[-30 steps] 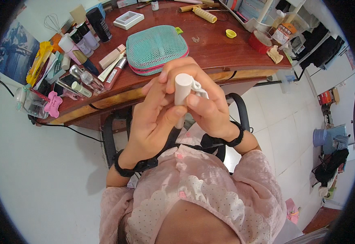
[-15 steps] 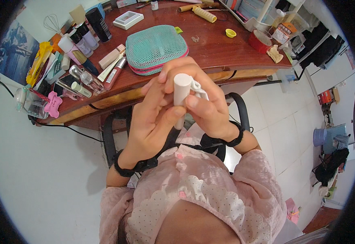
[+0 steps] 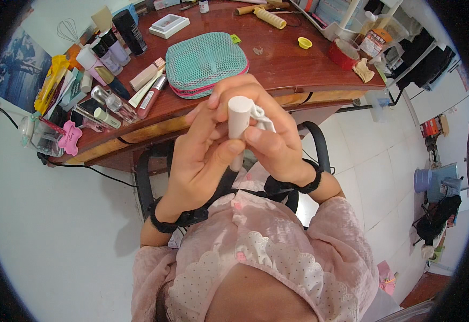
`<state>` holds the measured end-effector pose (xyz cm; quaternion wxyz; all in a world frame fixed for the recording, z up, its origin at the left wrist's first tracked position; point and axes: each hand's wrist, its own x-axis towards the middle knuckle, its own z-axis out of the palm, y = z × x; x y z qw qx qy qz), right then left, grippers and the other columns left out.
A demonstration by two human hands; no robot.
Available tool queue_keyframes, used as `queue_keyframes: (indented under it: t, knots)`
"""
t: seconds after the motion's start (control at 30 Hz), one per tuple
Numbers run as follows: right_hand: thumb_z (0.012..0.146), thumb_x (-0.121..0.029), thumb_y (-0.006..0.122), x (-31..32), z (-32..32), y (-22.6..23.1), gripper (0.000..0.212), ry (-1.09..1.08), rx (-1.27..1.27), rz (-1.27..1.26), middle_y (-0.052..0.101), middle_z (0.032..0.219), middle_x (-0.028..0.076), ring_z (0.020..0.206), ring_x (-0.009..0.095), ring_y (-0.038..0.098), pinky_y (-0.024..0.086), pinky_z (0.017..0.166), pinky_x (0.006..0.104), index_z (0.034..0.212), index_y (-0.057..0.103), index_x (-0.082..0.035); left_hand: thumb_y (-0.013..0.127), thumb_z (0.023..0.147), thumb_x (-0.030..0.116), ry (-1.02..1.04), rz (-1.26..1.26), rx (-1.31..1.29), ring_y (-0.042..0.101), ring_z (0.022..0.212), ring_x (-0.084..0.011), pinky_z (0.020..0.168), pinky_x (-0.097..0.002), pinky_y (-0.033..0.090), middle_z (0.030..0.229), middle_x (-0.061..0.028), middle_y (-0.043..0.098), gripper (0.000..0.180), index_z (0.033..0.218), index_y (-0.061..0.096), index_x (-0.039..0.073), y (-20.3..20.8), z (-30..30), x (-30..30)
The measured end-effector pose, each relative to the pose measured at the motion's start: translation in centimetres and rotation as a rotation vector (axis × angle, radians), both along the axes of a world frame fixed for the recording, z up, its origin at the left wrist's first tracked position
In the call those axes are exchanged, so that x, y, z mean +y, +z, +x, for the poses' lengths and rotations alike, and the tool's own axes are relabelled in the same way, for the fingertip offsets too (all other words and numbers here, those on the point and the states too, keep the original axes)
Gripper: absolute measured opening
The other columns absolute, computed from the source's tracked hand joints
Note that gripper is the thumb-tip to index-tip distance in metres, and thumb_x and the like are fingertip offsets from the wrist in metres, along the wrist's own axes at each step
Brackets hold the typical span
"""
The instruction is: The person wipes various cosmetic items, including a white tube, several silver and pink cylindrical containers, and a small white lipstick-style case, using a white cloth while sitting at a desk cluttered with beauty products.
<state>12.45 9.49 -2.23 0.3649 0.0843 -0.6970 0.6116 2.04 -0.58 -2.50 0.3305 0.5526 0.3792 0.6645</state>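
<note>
A slim white cylindrical tube (image 3: 238, 119), perhaps a cosmetic, is held upright between my hands in front of my chest. A looped white trim (image 3: 259, 115) stands out from its right side near the top. My left hand (image 3: 201, 158) grips the tube from the left, its thumb pressed to the lower part. Around its back and right side curl the fingers of my right hand (image 3: 276, 131), with the thumb against the tube below the trim. Part of the tube is hidden by fingers. Just beyond my hands, a turquoise mesh pouch (image 3: 206, 60) with a pink zip lies on the desk.
The reddish-brown desk (image 3: 291, 67) spans the far side. Cosmetic tubes (image 3: 151, 97) and bottles crowd its left end, with a pink flower-shaped item (image 3: 70, 138) at the edge. A red tape roll (image 3: 344, 54) and small yellow cup (image 3: 305, 43) sit right. A black chair armrest (image 3: 317, 145) curves beside me.
</note>
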Motion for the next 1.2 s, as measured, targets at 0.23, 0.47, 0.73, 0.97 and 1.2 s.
queue_keyframes:
  t: [0.23, 0.47, 0.73, 0.97, 1.2]
  knots:
    - [0.087, -0.024, 0.043, 0.1, -0.2, -0.1, 0.031, -0.023, 0.014, 0.036, 0.039, 0.108, 0.013, 0.104, 0.032, 0.051, 0.044, 0.086, 0.0394, 0.102, 0.044, 0.003, 0.048, 0.089, 0.005, -0.009, -0.001, 0.034, 0.05, 0.08, -0.0075, 0.069, -0.0194, 0.041, 0.097, -0.0079, 0.058, 0.045, 0.129, 0.03, -0.005, -0.4, -0.4, 0.1]
    - [0.087, -0.026, 0.042, 0.1, -0.2, -0.1, 0.031, -0.022, 0.014, 0.044, 0.039, 0.108, 0.013, 0.103, 0.032, 0.052, 0.043, 0.086, 0.0398, 0.101, 0.044, 0.003, 0.048, 0.089, 0.004, 0.034, 0.014, 0.045, 0.05, 0.082, -0.0074, 0.07, -0.0197, 0.041, 0.098, -0.008, 0.058, 0.045, 0.129, 0.031, -0.005, -0.1, 0.0, 0.0]
    - [0.087, -0.028, 0.044, 0.0, -0.1, -0.1, 0.036, -0.012, -0.002, -0.026, 0.039, 0.109, 0.013, 0.103, 0.031, 0.052, 0.047, 0.082, 0.0363, 0.104, 0.045, 0.003, 0.048, 0.089, 0.004, 0.066, -0.007, 0.037, 0.052, 0.077, -0.0068, 0.066, -0.0189, 0.041, 0.095, -0.0078, 0.059, 0.045, 0.13, 0.032, -0.004, -0.4, 0.1, 0.2]
    - [0.082, -0.027, 0.049, 0.6, 1.3, 2.1, 0.044, -0.135, -0.174, 0.054, 0.047, 0.109, 0.015, 0.095, 0.018, 0.055, 0.048, 0.079, 0.0307, 0.112, 0.047, 0.006, 0.04, 0.092, 0.009, -0.014, -0.053, 0.022, 0.048, 0.054, -0.0057, 0.05, -0.0183, 0.039, 0.084, -0.008, 0.058, 0.036, 0.126, 0.037, -0.004, 1.0, -0.5, -0.6]
    - [0.071, 0.0, 0.053, 2.8, 2.3, 2.4, 0.03, -0.178, -0.01, 0.359, 0.059, 0.095, 0.01, 0.088, 0.016, 0.057, 0.044, 0.077, 0.027, 0.101, 0.06, -0.001, 0.04, 0.092, 0.01, -0.306, -0.316, -0.248, 0.04, 0.043, -0.0036, 0.039, -0.0148, 0.03, 0.082, -0.0154, 0.058, 0.029, 0.119, 0.037, -0.002, 2.7, -1.0, -0.8]
